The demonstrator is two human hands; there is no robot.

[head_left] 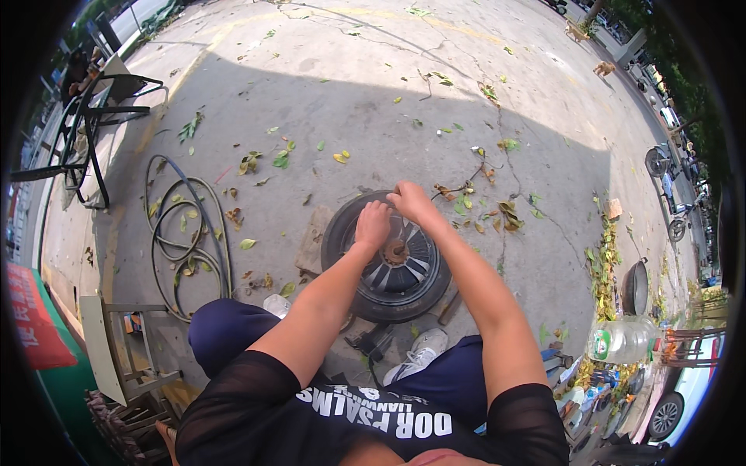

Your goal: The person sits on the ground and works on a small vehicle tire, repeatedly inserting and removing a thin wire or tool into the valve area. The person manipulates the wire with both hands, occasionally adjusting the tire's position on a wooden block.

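Wheel (392,260) was what I had in front of me: a small black tyre on a dark spoked rim with a rusty hub, lying flat on the grey concrete pavement (334,85), just ahead of my knees and white shoes (420,353). Everything else I placed from that wheel. To its left, near but apart, a dark hose (190,241) lay looped in loose coils, and farther left and away from me stood a black metal frame (85,132). A flat stone slab (315,241) sat touching the wheel's left edge. To the right of the wheel, well apart, I saw a dark round pan (636,287) among fallen leaves, and nearer me on that side a clear plastic jug (622,340) on its side. Dry leaves (501,213) were scattered just beyond the wheel. My left hand (373,225) rested on the far upper part of the rim, fingers curled down over the tyre's inner edge and pressing on it. My right hand (412,200) sat just beside it at the tyre's far edge, fingers bent and closed over the rubber; I could not tell whether it pinched anything else.
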